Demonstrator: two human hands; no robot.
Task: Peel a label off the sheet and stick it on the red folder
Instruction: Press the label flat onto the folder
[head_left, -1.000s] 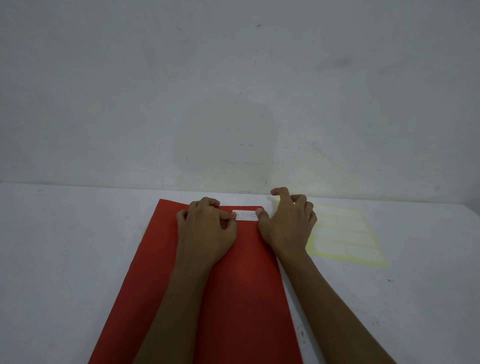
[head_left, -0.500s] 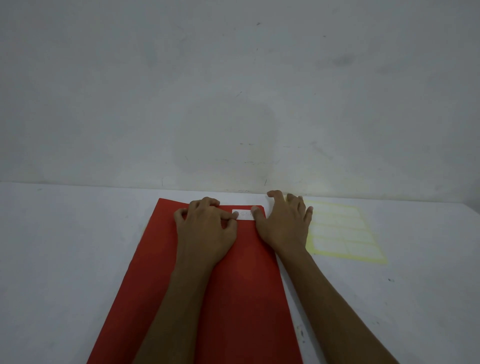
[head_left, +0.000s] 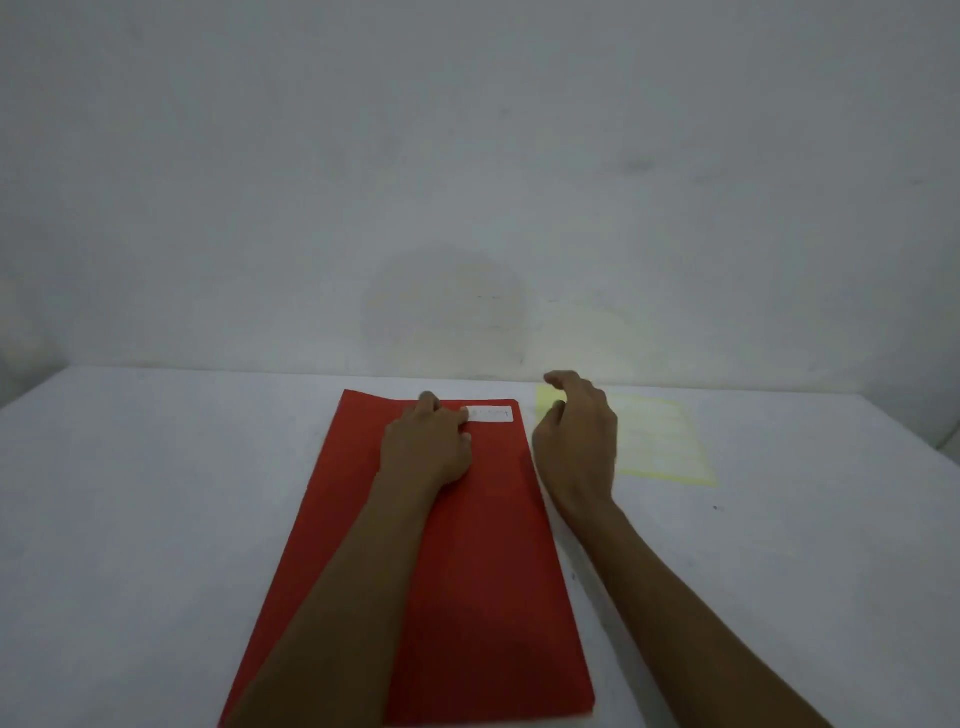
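Note:
A red folder (head_left: 483, 545) lies flat on the white table, running from the near edge toward the wall. A white label (head_left: 491, 413) sits stuck near the folder's far right corner. My left hand (head_left: 428, 447) rests on the folder with curled fingers, its fingertips touching the label's left end. My right hand (head_left: 576, 441) hovers off the folder's right edge, fingers loosely curved and apart, holding nothing. The yellow label sheet (head_left: 660, 441) lies flat on the table to the right, partly hidden by my right hand.
The white table (head_left: 156, 519) ends at a plain grey wall (head_left: 467, 182) just beyond the folder's far edge. The table's right edge shows at the far right.
My right hand has lifted off the label and moved right, off the folder, over the sheet's left side. The label now shows fully. My left hand stays at the label's left end.

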